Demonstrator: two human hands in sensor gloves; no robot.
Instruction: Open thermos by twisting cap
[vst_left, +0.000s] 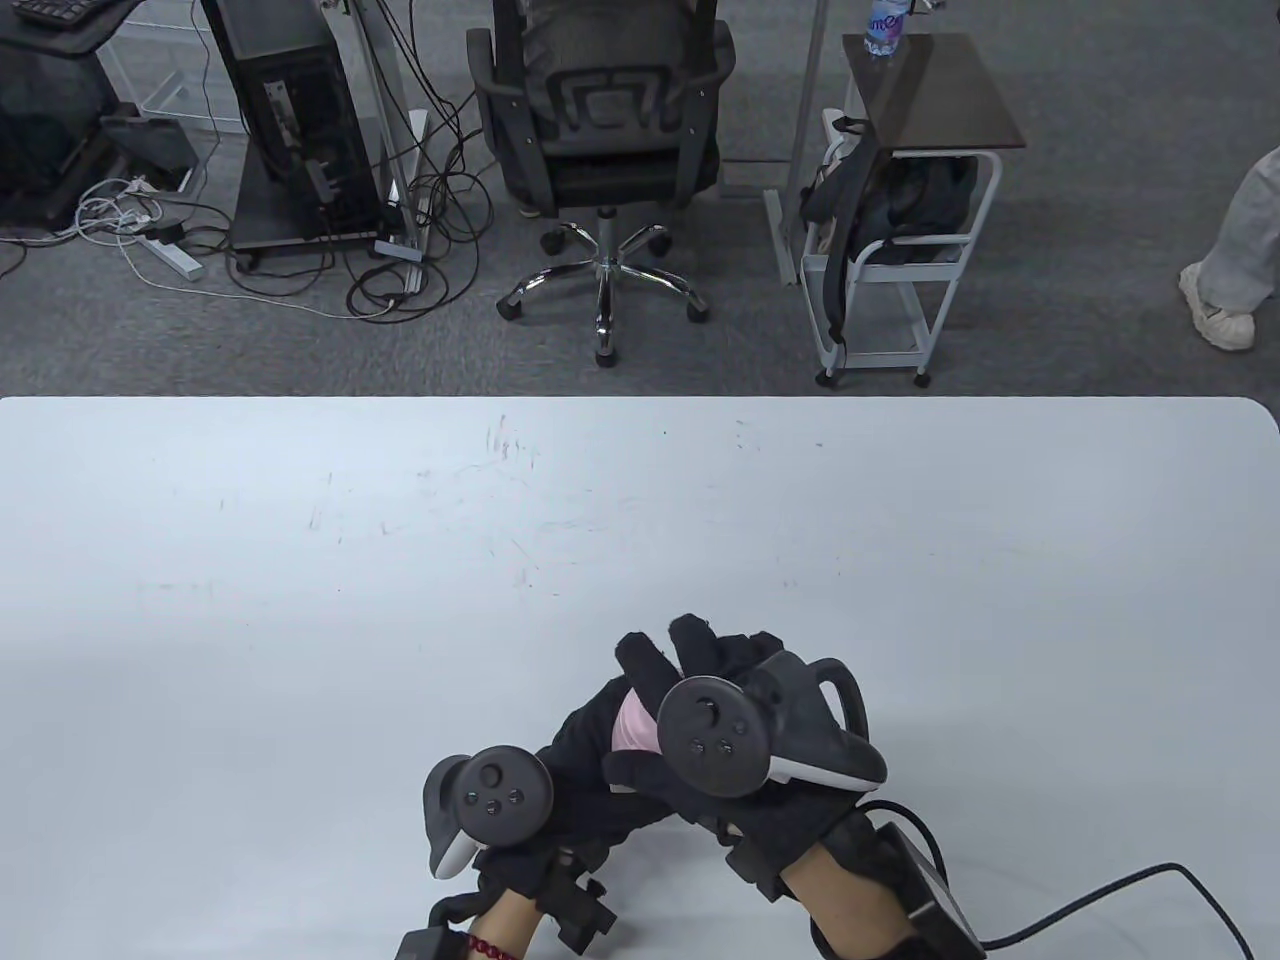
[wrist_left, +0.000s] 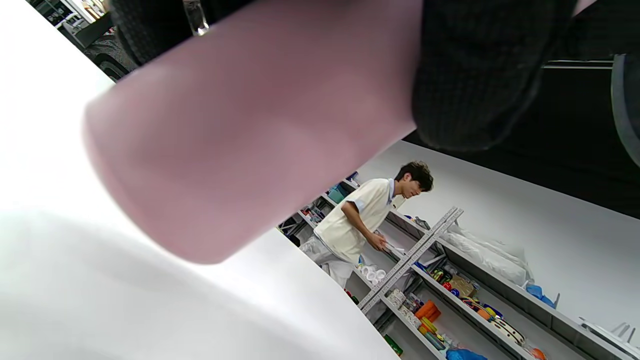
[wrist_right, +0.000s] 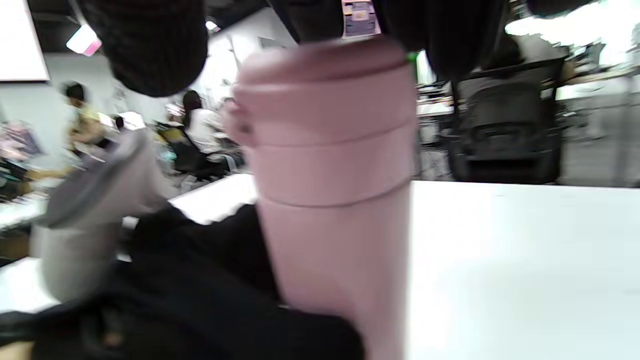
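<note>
A pink thermos (wrist_right: 340, 250) stands upright on the white table (vst_left: 300, 600). Its cap (wrist_right: 325, 95) is on. In the table view only a pink patch of the thermos (vst_left: 632, 722) shows between the gloves. My left hand (vst_left: 585, 765) grips the thermos body low down; its glove (wrist_right: 200, 285) wraps the body, which fills the left wrist view (wrist_left: 240, 140). My right hand (vst_left: 700, 690) hovers over the cap with fingers spread. Its fingers (wrist_right: 450, 30) hang at the cap's top and the thumb (wrist_right: 145, 45) stands apart to the left.
The table's far edge (vst_left: 640, 400) faces an office chair (vst_left: 600, 150) and a small cart (vst_left: 900, 200) on the floor. A cable (vst_left: 1130, 890) runs from my right wrist across the table's near right corner.
</note>
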